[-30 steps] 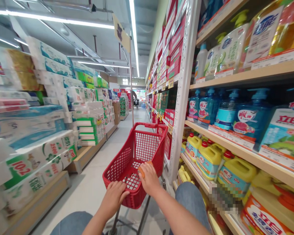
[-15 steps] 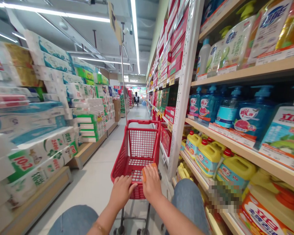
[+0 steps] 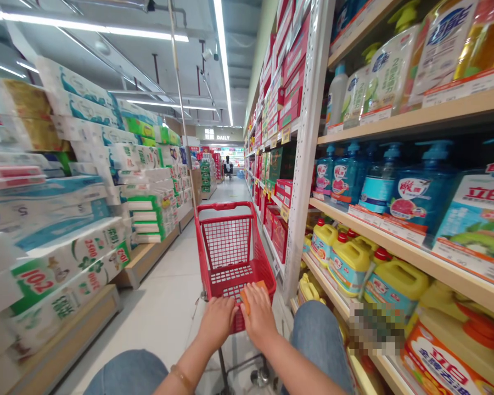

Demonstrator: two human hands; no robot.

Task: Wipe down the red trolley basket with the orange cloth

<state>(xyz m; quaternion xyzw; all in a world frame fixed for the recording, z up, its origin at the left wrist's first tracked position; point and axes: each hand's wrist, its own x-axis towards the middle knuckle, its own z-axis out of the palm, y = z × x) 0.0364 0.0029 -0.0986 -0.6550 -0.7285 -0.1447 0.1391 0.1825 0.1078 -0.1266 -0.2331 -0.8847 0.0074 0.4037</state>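
A small red shopping cart (image 3: 203, 233) stands in the aisle before me, its basket of open grid. My left hand (image 3: 218, 315) is closed over the near rim of the cart, fingers curled over the edge. Close beside it, my right hand (image 3: 257, 310) grips the same rim. Under its fingers shows an orange piece (image 3: 246, 300), mostly covered; I cannot tell whether it belongs to the cart. Through the grid, the visible part of the basket shows nothing in it.
Stacked tissue packs (image 3: 69, 274) line the left on low wooden platforms. At right, close to my knee, shelves (image 3: 395, 112) hold soap bottles and yellow detergent jugs (image 3: 349, 263). A thin pole (image 3: 185, 120) stands ahead. A person (image 3: 228, 166) is far down the aisle.
The cart has turned: its far end has swung left and its near end slightly right. Both hands have moved a little right and down with the rim, keeping their hold.
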